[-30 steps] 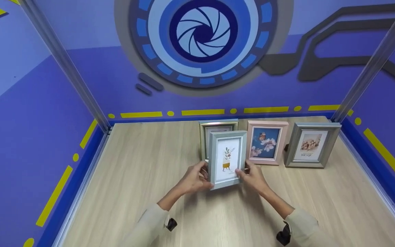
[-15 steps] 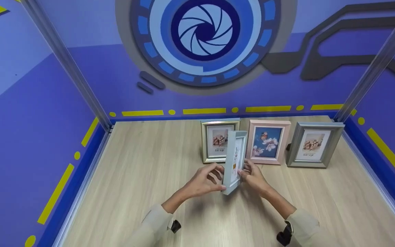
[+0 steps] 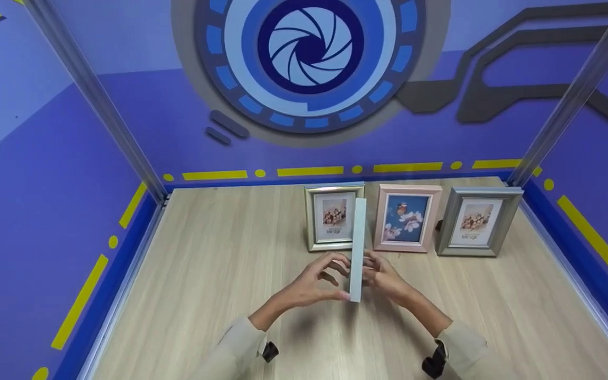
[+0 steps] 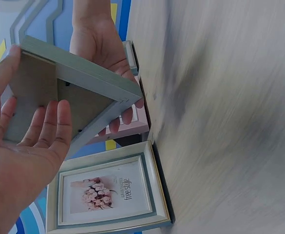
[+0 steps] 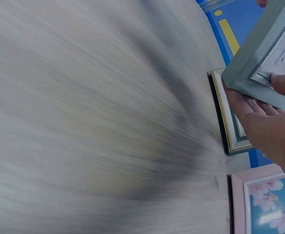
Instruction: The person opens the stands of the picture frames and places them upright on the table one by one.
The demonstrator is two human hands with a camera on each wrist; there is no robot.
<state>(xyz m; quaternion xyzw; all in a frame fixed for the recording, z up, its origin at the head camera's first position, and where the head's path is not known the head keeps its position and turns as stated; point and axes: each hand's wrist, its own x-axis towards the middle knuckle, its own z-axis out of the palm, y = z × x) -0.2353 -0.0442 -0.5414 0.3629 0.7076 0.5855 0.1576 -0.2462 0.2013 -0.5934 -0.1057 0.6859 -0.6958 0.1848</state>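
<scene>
A pale grey-green picture frame (image 3: 358, 248) is held in the air between both hands, standing edge-on in the head view. My left hand (image 3: 314, 282) has its thumb at the lower edge and its curved fingers against the back. In the left wrist view the brown backing board (image 4: 35, 80) shows under those fingertips. On the other side, my right hand (image 3: 388, 279) grips the frame. The right wrist view shows its thumb (image 5: 282, 84) on the front by the white picture sheet, with fingers under the edge.
Behind the hands stand a gold-rimmed frame (image 3: 333, 216) with a flower picture, a pink frame (image 3: 408, 219) with a bird and blossoms, and a grey-silver frame (image 3: 478, 221). Blue-purple panels (image 3: 230, 153) enclose the wooden tabletop (image 3: 214, 248).
The held frame has turned from facing the head camera to edge-on, its front now toward the right. My left hand has moved slightly right with it, uncovering the gold-rimmed frame behind.
</scene>
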